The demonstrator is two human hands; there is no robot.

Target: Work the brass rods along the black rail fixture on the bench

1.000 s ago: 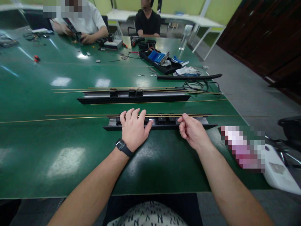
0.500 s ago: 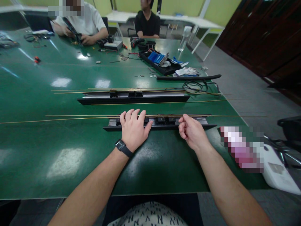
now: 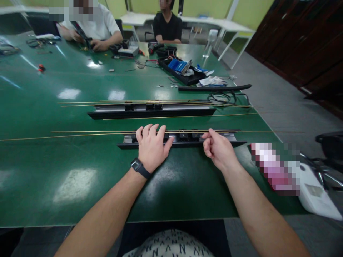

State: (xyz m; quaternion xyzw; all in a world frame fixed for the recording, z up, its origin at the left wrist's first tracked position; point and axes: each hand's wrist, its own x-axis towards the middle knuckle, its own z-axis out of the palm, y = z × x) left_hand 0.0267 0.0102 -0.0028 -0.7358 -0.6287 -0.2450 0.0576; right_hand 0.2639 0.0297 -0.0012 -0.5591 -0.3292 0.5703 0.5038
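Note:
A black channel-shaped rail (image 3: pixel 184 145) with a silvery inside and several dark blocks (image 3: pixel 183 136) lies crosswise before me. Thin gold-coloured rods (image 3: pixel 112 134) run along its top and past both ends. My left hand (image 3: pixel 152 150), with a dark watch at the wrist, rests palm down over the left half of the rail, fingers spread across the rods. At the right half, my right hand (image 3: pixel 220 150) has its fingers curled and pinches at a gold-coloured rod; the exact grip is partly hidden.
A second black rail (image 3: pixel 152 114) with gold rods lies beyond. Farther back are a black strip (image 3: pixel 214 87), cables (image 3: pixel 221 97), gloves (image 3: pixel 213 81) and a black tray (image 3: pixel 197 78). Two people sit opposite; one handles a dark part. A white object (image 3: pixel 317 196) lies right.
Both hands stay in nearly the same place on the rail and rods. Only a very slight shift of the view shows.

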